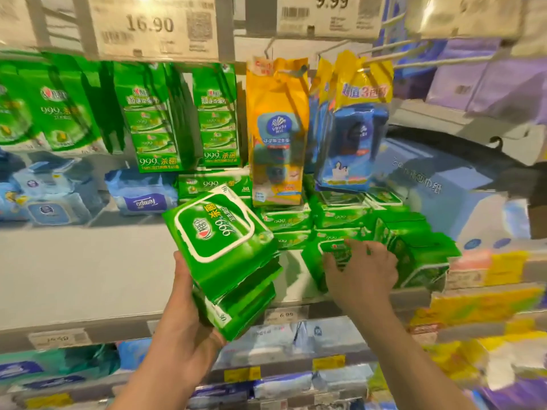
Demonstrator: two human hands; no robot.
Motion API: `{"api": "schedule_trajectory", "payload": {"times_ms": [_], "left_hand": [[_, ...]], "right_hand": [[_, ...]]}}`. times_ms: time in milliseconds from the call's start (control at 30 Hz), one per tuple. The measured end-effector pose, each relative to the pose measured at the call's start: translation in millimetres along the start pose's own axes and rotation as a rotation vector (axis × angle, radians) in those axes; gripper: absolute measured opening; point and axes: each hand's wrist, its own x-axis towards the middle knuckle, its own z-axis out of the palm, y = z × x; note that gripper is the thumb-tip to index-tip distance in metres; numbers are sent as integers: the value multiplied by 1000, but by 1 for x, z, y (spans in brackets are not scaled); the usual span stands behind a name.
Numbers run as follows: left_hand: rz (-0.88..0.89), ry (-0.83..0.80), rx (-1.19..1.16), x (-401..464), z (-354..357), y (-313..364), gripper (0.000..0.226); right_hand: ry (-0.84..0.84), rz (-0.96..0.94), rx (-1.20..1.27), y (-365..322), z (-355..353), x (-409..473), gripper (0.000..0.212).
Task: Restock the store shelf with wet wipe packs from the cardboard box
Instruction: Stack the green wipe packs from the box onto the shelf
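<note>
My left hand point(183, 318) grips a stack of green wet wipe packs point(225, 255) from below, tilted, in front of the white shelf point(74, 276). My right hand point(359, 270) rests on a green pack point(336, 251) lying at the shelf's front edge, fingers spread over it. Behind and to the right of that hand, more green packs point(331, 214) are piled in rows. The cardboard box is not in view.
Hanging green multipacks point(154, 119) and yellow and blue packs point(278, 128) on hooks fill the space above. Blue wipe packs point(142, 196) sit at the shelf's back left. Price tags point(284, 315) line the shelf edge. Lower shelves hold blue and yellow goods.
</note>
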Motion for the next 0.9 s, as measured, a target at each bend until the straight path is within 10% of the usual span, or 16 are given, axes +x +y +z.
{"api": "schedule_trajectory", "payload": {"times_ms": [667, 800, 900], "left_hand": [[-119, -29, 78, 16, 0, 12, 67], [-139, -40, 61, 15, -1, 15, 64], [-151, -53, 75, 15, 0, 18, 64]], "right_hand": [[142, -269, -167, 9, 25, 35, 59], [271, -473, 120, -20, 4, 19, 64], [48, -508, 490, -52, -35, 0, 51]]}}
